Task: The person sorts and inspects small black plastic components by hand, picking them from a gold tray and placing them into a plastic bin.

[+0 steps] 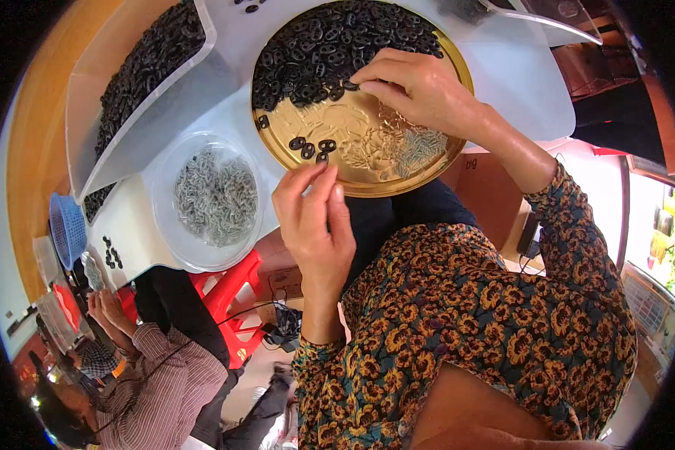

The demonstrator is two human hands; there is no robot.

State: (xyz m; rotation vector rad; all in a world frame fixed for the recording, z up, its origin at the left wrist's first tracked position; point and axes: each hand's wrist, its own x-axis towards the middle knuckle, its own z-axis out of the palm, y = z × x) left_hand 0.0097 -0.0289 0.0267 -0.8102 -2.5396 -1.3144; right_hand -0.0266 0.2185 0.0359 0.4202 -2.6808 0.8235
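Note:
A round gold tray (296, 124) holds a heap of small black oval plastic pieces (337, 45) with two holes each, along its far side. My right hand (427, 90) reaches over the tray, thumb and finger pinching one black piece (350, 85) at the heap's near edge. Closer to me, my left hand (315, 217) is at the tray's front rim with its fingers bent together. Its fingertips meet a black piece (322, 158); what lies between them is hidden. A few loose black pieces (307, 151) lie just beyond. Small metal springs (421, 152) are scattered at the tray's near right.
Left of the tray stands a clear round tub (255, 217) of springs (216, 196). Behind it is a large clear bin (139, 124) full of black pieces. A blue basket (67, 229) sits far left. Another person (157, 382) works at lower left beside a red stool (232, 307).

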